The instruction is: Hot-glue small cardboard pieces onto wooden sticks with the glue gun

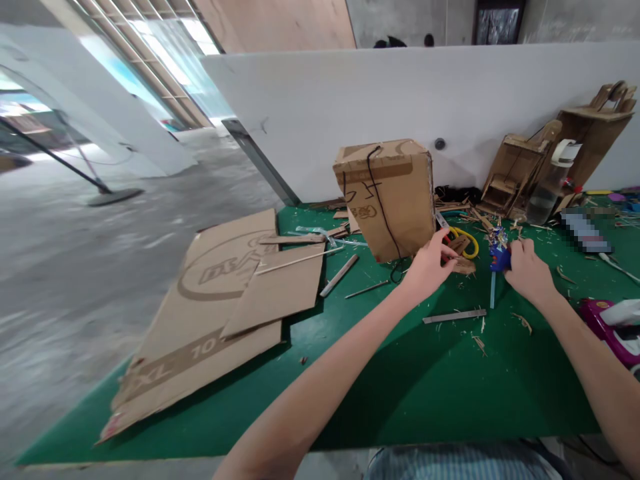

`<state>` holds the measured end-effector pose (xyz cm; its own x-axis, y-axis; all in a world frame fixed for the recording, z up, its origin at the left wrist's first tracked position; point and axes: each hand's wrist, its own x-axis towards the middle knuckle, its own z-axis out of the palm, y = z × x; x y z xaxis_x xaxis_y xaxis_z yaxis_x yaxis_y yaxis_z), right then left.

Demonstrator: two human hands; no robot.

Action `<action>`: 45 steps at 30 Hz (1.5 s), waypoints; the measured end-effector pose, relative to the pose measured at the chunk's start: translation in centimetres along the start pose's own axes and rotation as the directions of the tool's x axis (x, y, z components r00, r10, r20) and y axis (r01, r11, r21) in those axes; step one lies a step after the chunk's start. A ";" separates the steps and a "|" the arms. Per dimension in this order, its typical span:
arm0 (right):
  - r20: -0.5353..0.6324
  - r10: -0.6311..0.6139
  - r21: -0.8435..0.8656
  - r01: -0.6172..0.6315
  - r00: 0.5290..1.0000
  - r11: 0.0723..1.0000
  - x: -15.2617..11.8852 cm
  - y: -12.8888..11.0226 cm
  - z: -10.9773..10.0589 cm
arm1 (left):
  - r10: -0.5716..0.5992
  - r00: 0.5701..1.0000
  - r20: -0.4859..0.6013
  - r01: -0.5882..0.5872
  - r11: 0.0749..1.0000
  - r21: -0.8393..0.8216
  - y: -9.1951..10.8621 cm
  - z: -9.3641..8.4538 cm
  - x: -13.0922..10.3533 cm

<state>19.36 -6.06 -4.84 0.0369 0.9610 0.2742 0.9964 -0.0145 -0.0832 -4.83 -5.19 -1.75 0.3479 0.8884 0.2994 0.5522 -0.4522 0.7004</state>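
Both arms are stretched out over the green table (430, 393), and pretty much everything sits around the cardboard box (387, 197) standing upright near the back wall. The right hand (527, 270) is off to the right of the box, fingers curled around a blue glue gun (499, 257). It's a closed grip on the body of the gun, and a pale glue stick (493, 291) pokes out of it toward the near edge of the table. The left hand (430, 267) is just in front of the box's lower right corner, fingers bent and pressing on a small brown cardboard piece (463, 263). I can't tell whether it's actually pinching the piece or just resting on top. Yellow-handled scissors (467, 243) lie right behind that piece, between the 2 hands.

A black cord (383, 200) runs down the front of the box and coils on the table at its base. Left of the box there's a big flattened cardboard sheet (210, 320) with printed lettering, a smaller piece stacked on it and hanging over the table's left edge. A few thin strips (340, 275) lie between the sheet and the box, and another strip (454, 316) lies nearer, in front of the hands. Right of the box, against the wall, are some cardboard models (515, 170) and a clear bottle (550, 190). Scraps are all over the green surface there. A purple and white object (613, 327) sits at the far right edge.
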 end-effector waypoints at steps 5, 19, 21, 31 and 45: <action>0.109 0.015 0.049 -0.021 0.994 0.999 0.0 0.4 0.6 | 0.011 1.000 -0.010 -0.010 0.993 0.117 -0.8 2.0 -1.5; -0.113 -0.105 -0.020 0.103 0.988 0.994 1.3 2.9 3.1 | 0.071 0.994 -0.079 -0.016 0.836 0.548 -2.0 2.1 -3.1; -0.139 -0.109 -0.005 0.109 0.984 0.994 1.4 2.7 3.4 | 0.130 0.980 -0.151 -0.014 0.799 0.602 -2.3 1.4 -3.5; -0.218 -0.112 0.033 0.122 0.969 0.992 1.7 2.0 5.0 | 0.232 0.872 -0.430 0.113 0.761 0.639 -5.7 -3.8 -3.5; -0.276 -0.163 -0.065 0.150 0.947 0.986 1.0 1.0 4.2 | 0.157 0.940 -0.303 0.066 0.787 0.613 -6.5 -4.4 -3.5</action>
<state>20.08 -3.93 -8.70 -0.1061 0.8363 0.5379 0.9935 0.1121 0.0216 -13.03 -5.02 -4.53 0.1843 0.7876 0.5880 0.9223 -0.3454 0.1736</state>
